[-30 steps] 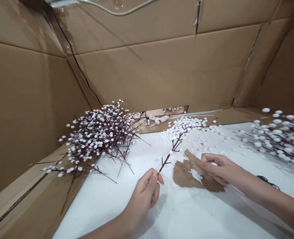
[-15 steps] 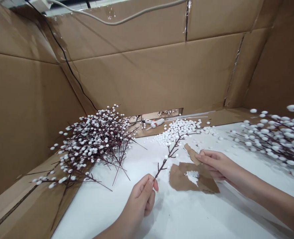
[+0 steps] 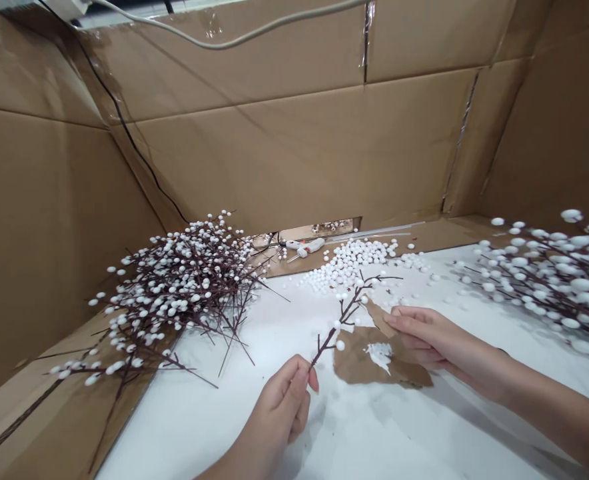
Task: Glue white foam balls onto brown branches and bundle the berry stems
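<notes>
My left hand [image 3: 283,407] pinches the lower end of a thin dark twig [image 3: 343,313] that carries a few white foam beads and points up and to the right. My right hand [image 3: 432,340] rests on a torn piece of brown cardboard [image 3: 359,363], fingers pressed together at its upper flap; whether they hold a bead I cannot tell. A blob of white glue [image 3: 378,352] sits on the cardboard. Loose white beads [image 3: 354,260] lie in a heap behind the twig.
A pile of beaded twigs [image 3: 179,287] lies on the left, another pile [image 3: 549,280] on the right. A glue gun [image 3: 304,248] lies at the back by an opening in the cardboard wall [image 3: 294,153]. The white table surface [image 3: 374,433] is walled in by cardboard.
The view has shifted slightly up and right, so everything sits lower and to the left in the frame. Both hands keep their grips; the twig has tilted a little.
</notes>
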The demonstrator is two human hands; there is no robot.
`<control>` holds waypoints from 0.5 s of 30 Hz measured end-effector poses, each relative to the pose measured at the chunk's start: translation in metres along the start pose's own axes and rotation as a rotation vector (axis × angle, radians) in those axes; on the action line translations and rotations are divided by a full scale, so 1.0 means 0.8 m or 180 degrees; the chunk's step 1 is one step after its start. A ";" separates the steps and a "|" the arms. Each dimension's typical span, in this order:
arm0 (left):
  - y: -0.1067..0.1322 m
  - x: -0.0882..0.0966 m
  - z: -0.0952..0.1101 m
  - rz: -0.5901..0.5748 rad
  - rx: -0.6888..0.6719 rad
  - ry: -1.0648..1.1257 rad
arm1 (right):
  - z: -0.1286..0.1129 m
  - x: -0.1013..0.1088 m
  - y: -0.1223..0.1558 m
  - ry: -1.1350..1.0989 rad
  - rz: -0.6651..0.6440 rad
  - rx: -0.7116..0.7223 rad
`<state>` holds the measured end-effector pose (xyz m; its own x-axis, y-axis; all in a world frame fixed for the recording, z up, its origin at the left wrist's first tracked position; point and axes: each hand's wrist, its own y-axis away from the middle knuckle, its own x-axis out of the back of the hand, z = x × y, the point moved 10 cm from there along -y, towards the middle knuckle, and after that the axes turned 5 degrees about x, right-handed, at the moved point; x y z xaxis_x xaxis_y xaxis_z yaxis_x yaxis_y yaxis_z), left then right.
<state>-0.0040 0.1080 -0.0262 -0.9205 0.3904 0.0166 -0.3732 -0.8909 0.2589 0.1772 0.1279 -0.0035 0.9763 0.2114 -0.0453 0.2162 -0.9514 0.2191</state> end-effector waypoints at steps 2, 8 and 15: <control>-0.001 0.000 0.000 -0.0010 -0.0002 0.0014 | 0.002 -0.001 0.000 -0.0030 -0.0024 -0.0020; 0.000 0.000 0.001 0.0041 -0.0058 0.0006 | -0.003 -0.004 0.003 0.0080 -0.0016 -0.0026; -0.001 0.001 0.000 0.0015 -0.0060 -0.0006 | -0.004 -0.002 0.001 0.0218 -0.0089 -0.0080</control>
<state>-0.0041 0.1093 -0.0263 -0.9220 0.3867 0.0197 -0.3711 -0.8969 0.2405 0.1756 0.1272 0.0002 0.9672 0.2534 0.0150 0.2423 -0.9393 0.2431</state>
